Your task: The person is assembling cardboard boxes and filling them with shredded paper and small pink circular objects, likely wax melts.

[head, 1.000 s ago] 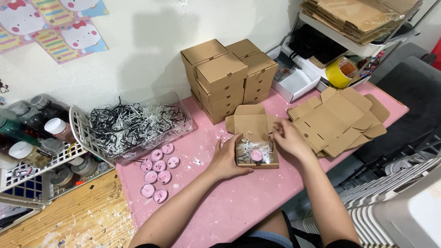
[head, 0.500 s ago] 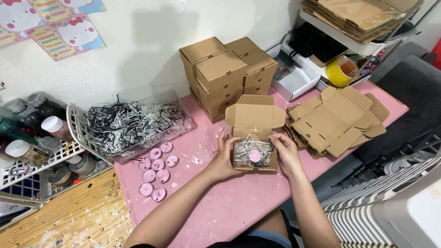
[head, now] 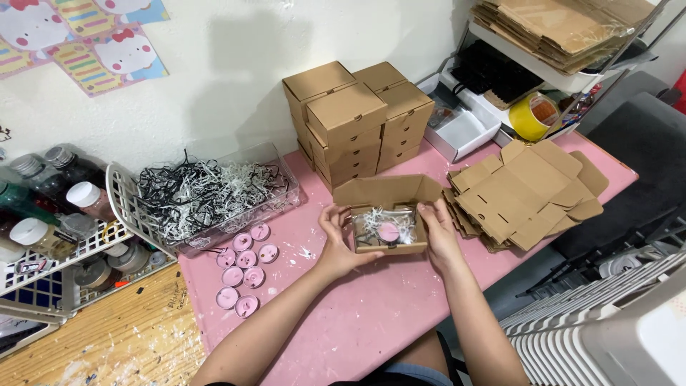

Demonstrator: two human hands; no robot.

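A small brown cardboard box [head: 389,246] rests on the pink table [head: 357,322], its lid [head: 386,191] half folded forward. Inside lie white paper shreds and one pink tealight candle [head: 389,231]. My left hand [head: 336,239] grips the box's left side. My right hand [head: 437,232] grips its right side, thumb near the lid hinge. Several loose pink tealights [head: 245,268] sit to the left of my left hand.
A clear tray of black and white paper shreds [head: 207,193] stands at the back left. Closed brown boxes [head: 357,118] are stacked against the wall. Flat unfolded boxes [head: 529,189] pile up on the right. A white rack with bottles [head: 50,214] sits far left.
The box lid has swung from standing open to half folded over the box. Both hands slid to the box's sides.
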